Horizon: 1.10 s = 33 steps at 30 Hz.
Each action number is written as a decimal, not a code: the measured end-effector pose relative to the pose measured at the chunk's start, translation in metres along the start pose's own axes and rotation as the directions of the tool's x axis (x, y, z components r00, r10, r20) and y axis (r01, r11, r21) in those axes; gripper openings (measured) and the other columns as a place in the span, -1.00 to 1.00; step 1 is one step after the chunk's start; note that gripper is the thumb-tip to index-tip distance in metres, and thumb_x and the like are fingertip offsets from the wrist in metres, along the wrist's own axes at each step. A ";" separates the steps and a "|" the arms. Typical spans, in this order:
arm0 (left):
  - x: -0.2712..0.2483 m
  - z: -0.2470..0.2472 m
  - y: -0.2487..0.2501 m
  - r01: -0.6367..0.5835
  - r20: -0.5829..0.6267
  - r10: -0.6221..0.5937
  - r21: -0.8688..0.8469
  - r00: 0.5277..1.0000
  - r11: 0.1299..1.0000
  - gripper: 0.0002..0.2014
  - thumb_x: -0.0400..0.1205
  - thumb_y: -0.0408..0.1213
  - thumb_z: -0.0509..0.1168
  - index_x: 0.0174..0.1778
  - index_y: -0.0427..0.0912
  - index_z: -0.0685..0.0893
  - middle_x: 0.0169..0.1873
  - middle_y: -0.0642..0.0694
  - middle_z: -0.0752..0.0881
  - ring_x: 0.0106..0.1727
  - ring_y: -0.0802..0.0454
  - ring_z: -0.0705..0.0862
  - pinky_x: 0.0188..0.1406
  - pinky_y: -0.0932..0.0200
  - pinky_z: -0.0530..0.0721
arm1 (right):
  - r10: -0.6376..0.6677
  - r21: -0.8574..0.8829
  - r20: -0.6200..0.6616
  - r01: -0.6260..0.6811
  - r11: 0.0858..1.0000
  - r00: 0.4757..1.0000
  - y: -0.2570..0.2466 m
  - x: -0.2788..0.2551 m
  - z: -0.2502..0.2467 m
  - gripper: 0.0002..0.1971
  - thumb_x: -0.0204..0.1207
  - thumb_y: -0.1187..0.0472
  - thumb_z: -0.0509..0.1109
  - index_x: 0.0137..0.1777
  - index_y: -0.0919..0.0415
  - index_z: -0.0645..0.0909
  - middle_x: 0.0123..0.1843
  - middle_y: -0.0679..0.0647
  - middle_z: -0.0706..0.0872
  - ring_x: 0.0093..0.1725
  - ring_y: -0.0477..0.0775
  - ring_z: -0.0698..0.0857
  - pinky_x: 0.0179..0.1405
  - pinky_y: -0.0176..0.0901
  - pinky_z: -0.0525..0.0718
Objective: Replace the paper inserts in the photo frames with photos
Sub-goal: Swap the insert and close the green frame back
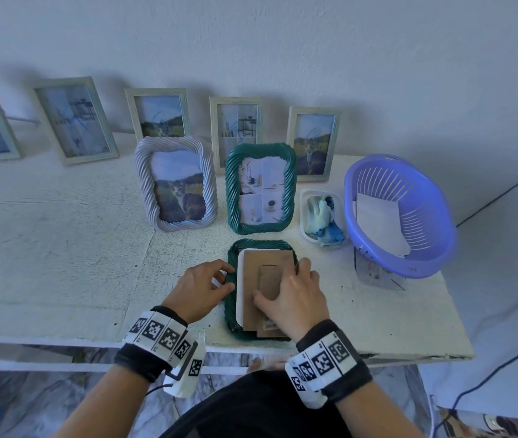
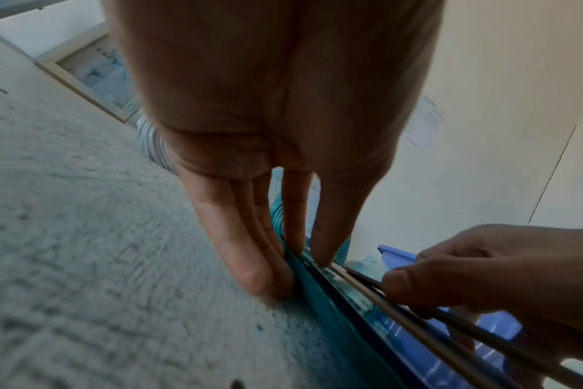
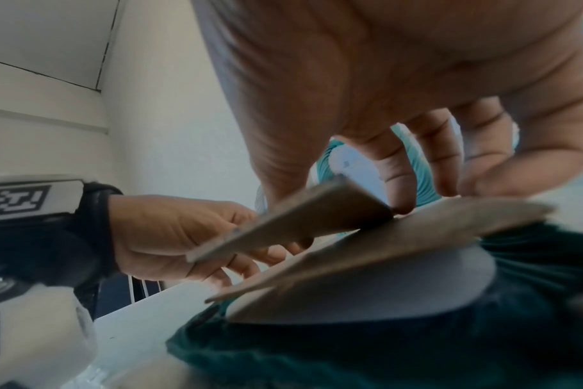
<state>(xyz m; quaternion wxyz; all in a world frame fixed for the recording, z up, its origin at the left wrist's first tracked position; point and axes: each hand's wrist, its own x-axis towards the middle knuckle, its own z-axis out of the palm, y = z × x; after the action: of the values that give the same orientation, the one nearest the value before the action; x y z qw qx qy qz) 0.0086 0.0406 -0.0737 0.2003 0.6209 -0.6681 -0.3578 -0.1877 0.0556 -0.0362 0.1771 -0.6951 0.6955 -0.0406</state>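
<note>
At the near edge of a white table (image 1: 61,235), a dark green twisted-rim photo frame (image 1: 231,311) lies face down, long axis running away from the person. The right hand (image 1: 295,298) pinches its brown cardboard backing board (image 1: 260,286), thumb on the stand flap. The left hand (image 1: 199,289) presses straight fingertips (image 2: 260,279) against the frame's left rim. Only the right wrist view shows the board lifted off a white sheet (image 3: 383,292).
</note>
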 end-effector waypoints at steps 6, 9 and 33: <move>-0.002 0.001 0.001 -0.019 -0.011 0.019 0.024 1.000 1.000 -0.75 0.61 -0.14 0.38 0.20 0.00 0.67 -0.09 0.02 0.70 -0.23 0.20 0.72 -0.20 0.31 0.63 | -0.007 -0.005 0.005 0.007 1.000 1.000 -0.004 0.006 0.005 -0.26 0.40 -0.34 0.34 0.38 0.23 0.40 0.30 0.13 0.32 0.26 0.20 0.43 -0.02 -0.03 0.60; -0.002 0.002 0.001 -0.022 -0.013 0.023 0.029 1.000 0.999 -0.75 0.61 -0.15 0.39 0.20 -0.01 0.68 -0.10 0.02 0.69 -0.23 0.21 0.71 -0.25 0.41 0.55 | -0.010 -0.005 0.014 0.010 1.000 1.000 -0.004 0.007 0.006 -0.25 0.41 -0.34 0.34 0.38 0.22 0.40 0.31 0.14 0.32 0.26 0.21 0.44 0.01 0.00 0.62; -0.007 -0.002 0.003 -0.061 -0.003 0.062 0.158 0.998 0.986 -0.64 0.57 0.03 0.35 0.26 0.03 0.66 0.06 0.00 0.57 0.00 0.09 0.64 0.06 0.08 0.63 | -0.107 0.020 -0.029 0.108 0.994 0.994 0.021 0.004 -0.001 -0.47 0.57 -0.31 0.17 0.21 0.15 0.50 0.11 0.08 0.50 0.03 0.11 0.57 -0.17 -0.09 0.62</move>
<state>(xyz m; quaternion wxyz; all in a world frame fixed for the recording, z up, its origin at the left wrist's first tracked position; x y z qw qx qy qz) 0.0089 0.0464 -0.0685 0.1640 0.6151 -0.7124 -0.2951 -0.2077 0.0521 -0.0425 0.1723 -0.7289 0.6591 -0.0673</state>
